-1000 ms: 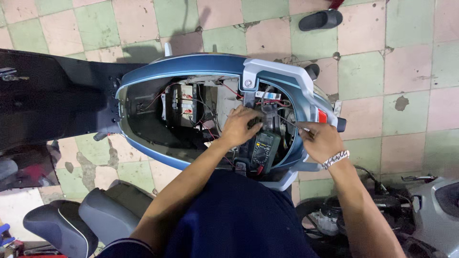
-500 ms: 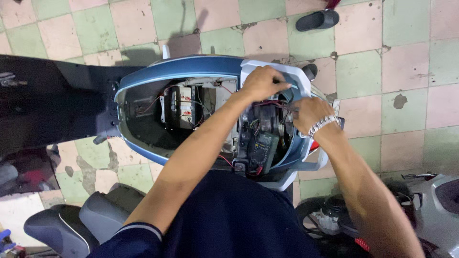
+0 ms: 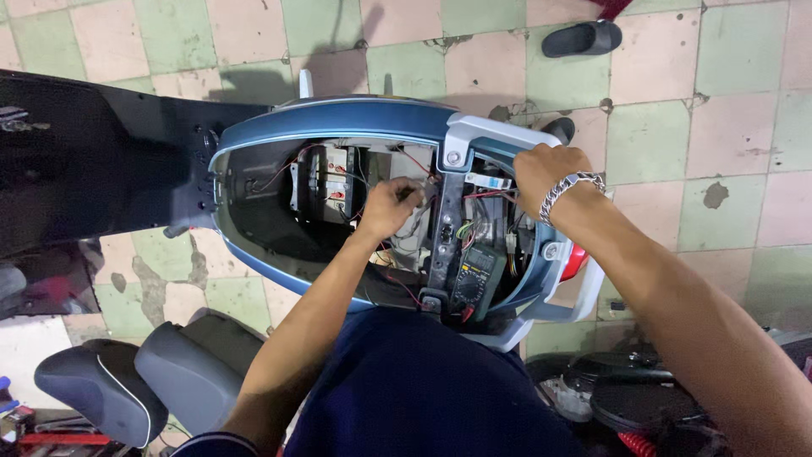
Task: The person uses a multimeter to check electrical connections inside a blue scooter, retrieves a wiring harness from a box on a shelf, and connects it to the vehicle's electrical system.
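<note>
Inside scooter body (image 3: 338, 127), left hand (image 3: 391, 206) among wires (image 3: 474, 196)

Bright, even light; soft shadows, sharp.

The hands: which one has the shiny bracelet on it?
The right hand, gripping the scooter's grey rear rail, wears a silver chain bracelet. The left hand, down among the wires, has a bare wrist.

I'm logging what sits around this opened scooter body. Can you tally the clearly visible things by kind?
Blue scooter body shell, open: 1
Dark handheld multimeter inside the shell: 1
Black slide sandal on the tiled floor: 1
Grey padded seats: 2
Silver chain bracelet on the right hand: 1
Left hand among the wires: 1
Total: 7
</note>
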